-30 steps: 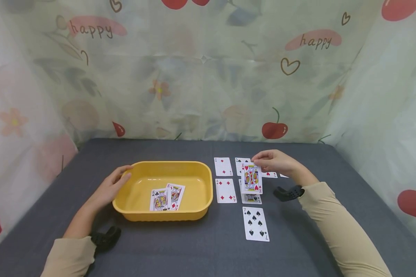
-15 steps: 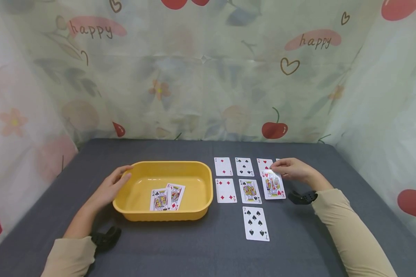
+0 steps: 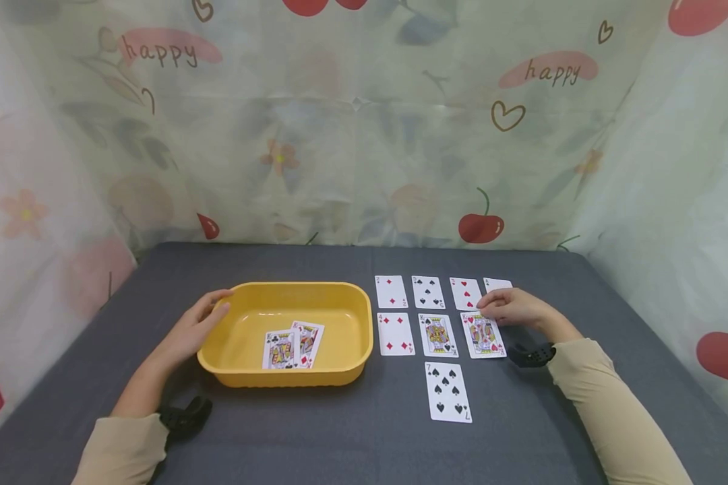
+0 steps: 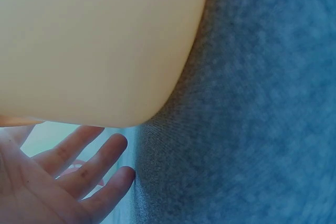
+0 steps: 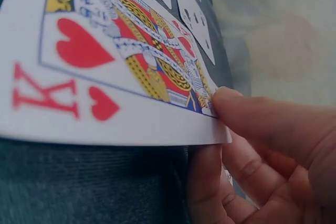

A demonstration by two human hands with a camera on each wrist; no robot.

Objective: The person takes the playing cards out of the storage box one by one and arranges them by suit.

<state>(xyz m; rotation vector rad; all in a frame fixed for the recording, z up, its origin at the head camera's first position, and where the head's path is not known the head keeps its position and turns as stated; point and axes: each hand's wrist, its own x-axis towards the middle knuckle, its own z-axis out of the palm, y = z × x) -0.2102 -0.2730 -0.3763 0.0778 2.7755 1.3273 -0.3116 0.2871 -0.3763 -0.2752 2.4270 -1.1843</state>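
My right hand [image 3: 512, 306] pinches the king of hearts [image 3: 482, 337] by its far right corner. Up close in the right wrist view, the thumb [image 5: 247, 114] lies on the card's face and a finger is underneath. The card sits low over the cloth, right of the king of spades [image 3: 438, 335]. My left hand [image 3: 197, 325] rests at the left end of the yellow tray [image 3: 285, 378]. Its fingers [image 4: 100, 166] extend loosely along the outer wall in the left wrist view. Two kings [image 3: 281, 349] lie face up inside the tray.
A far row holds the two of diamonds [image 3: 391, 292], five of spades [image 3: 428, 292], a hearts card [image 3: 464, 294] and a partly hidden card [image 3: 496, 283]. The four of diamonds [image 3: 396, 334] lies beside the tray, the seven of spades [image 3: 448, 392] nearer. A printed curtain [image 3: 356, 168] stands behind.
The right hand has carried the king of hearts from above the king of spades rightward and down to the cloth, uncovering the king of spades. The left hand and tray stay put.
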